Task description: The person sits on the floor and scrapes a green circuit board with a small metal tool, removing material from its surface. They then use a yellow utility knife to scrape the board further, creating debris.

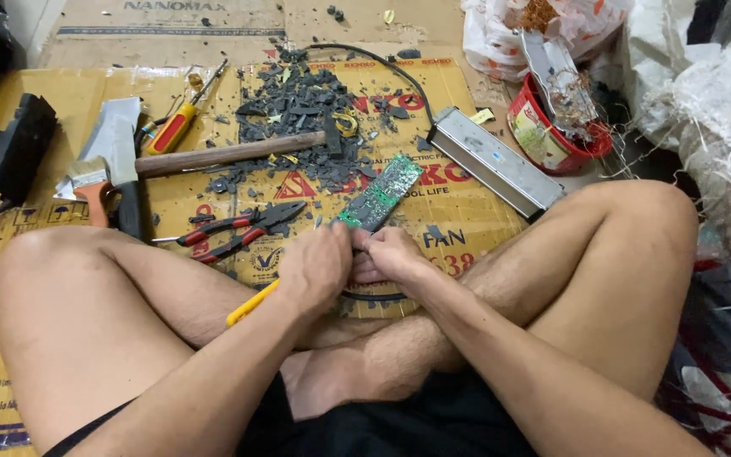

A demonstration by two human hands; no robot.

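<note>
I sit cross-legged on flattened cardboard point(61, 93). My two hands meet above my shins at the near end of a long green circuit board point(382, 190), which slants up and away from me. My right hand point(392, 256) grips the board's near end. My left hand point(315, 267) is closed around a yellow-handled tool point(251, 306). Its handle sticks out toward my left knee, and its tip is hidden between the hands at the board.
Red-and-black pliers point(243, 228) lie just left of the hands. Beyond are a wooden-handled hammer point(230, 154), a yellow-red screwdriver point(175, 127), a cleaver point(113, 140), a scraper point(90, 188) and black plastic shards point(302, 97). A grey metal casing point(492, 161) and a red tub point(552, 140) sit to the right.
</note>
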